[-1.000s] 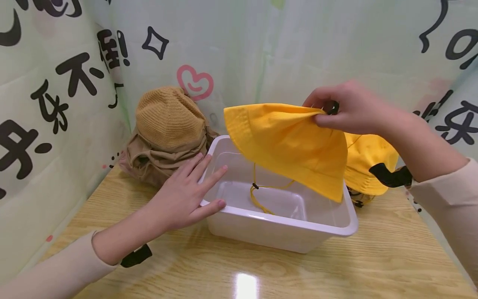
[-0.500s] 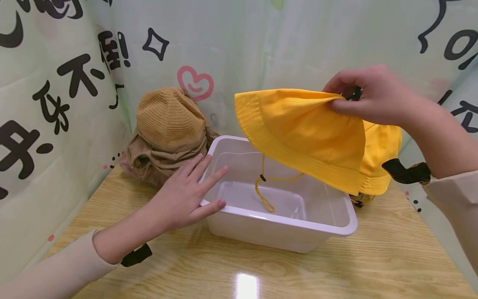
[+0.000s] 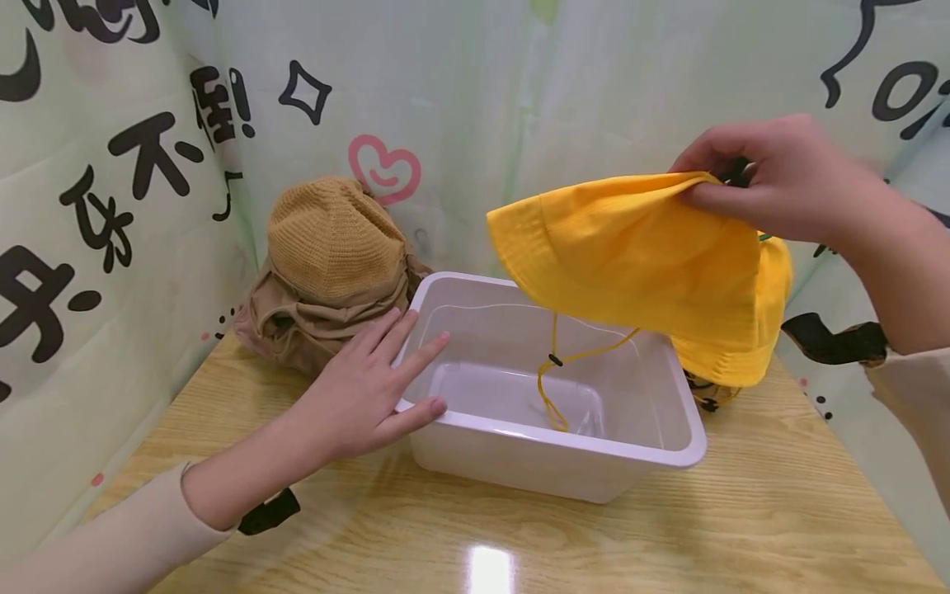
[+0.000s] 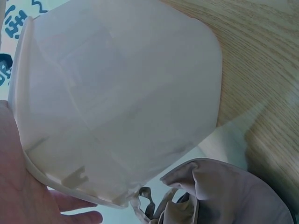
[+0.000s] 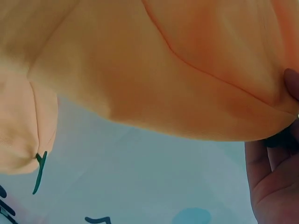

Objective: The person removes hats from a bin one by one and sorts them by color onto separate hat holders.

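My right hand [image 3: 787, 177] pinches the crown of a yellow bucket hat [image 3: 631, 264] between thumb and fingers, holding it up over the right part of a white plastic tub [image 3: 549, 437]. From the hat a yellow chin cord [image 3: 549, 388] with a black toggle dangles into the tub. My left hand [image 3: 364, 392] rests with spread fingers on the tub's left rim. Another yellow hat [image 3: 723, 363], partly hidden by the held one, lies just right of the tub. The right wrist view shows a green stem [image 5: 40, 172] on this second hat's top.
Left of the tub, a tan knitted hat [image 3: 334, 239] sits on brown cloth hats [image 3: 297, 318]. A dark patterned item [image 3: 708, 396] peeks out under the second yellow hat. Printed curtains [image 3: 460, 99] rise behind the wooden table [image 3: 371, 528].
My right hand has moved right and upward with the yellow hat, and the cord has swung right inside the tub. The left hand stays on the rim.
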A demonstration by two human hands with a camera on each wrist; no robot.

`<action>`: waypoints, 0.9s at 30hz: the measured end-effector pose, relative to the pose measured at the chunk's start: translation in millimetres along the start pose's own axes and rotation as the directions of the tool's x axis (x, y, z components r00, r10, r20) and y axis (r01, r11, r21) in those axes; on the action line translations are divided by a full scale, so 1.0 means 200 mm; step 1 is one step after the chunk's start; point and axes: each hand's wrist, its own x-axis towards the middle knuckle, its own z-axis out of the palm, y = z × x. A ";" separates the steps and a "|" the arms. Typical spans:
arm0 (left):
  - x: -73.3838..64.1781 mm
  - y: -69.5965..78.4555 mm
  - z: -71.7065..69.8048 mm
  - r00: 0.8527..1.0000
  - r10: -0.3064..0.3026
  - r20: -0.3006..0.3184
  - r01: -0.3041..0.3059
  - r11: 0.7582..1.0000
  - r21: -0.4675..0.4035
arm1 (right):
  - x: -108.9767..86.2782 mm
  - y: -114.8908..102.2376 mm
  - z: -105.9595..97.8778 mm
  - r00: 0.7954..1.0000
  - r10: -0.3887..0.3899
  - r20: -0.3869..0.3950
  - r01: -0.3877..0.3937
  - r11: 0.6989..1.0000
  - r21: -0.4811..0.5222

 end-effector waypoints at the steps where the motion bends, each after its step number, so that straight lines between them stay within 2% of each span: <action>1: 0.00 0.00 0.00 1.000 -0.002 0.001 0.002 1.000 -0.002 | 0.00 0.01 0.00 1.000 0.011 -0.007 -0.011 1.000 -0.005; 5: 0.00 0.00 0.00 1.000 0.000 -0.003 0.000 1.000 0.000 | -0.02 0.04 -0.02 0.998 0.047 -0.035 -0.048 0.999 -0.012; 10: 0.00 0.00 0.00 1.000 -0.004 -0.004 0.004 1.000 -0.006 | -0.04 0.08 -0.05 0.989 0.133 -0.066 -0.134 0.991 -0.012; 13: 0.00 0.00 0.00 1.000 -0.006 -0.005 0.006 1.000 -0.013 | -0.06 0.10 -0.07 0.980 0.184 -0.080 -0.185 0.983 -0.008; 17: 0.00 0.01 0.00 1.000 -0.006 -0.003 0.006 1.000 -0.014 | -0.08 0.12 -0.08 0.962 0.256 -0.098 -0.251 0.966 0.056; 27: 0.00 0.00 0.01 1.000 -0.008 0.004 0.008 1.000 -0.009 | -0.09 0.18 -0.14 0.923 0.343 -0.173 -0.336 0.939 0.071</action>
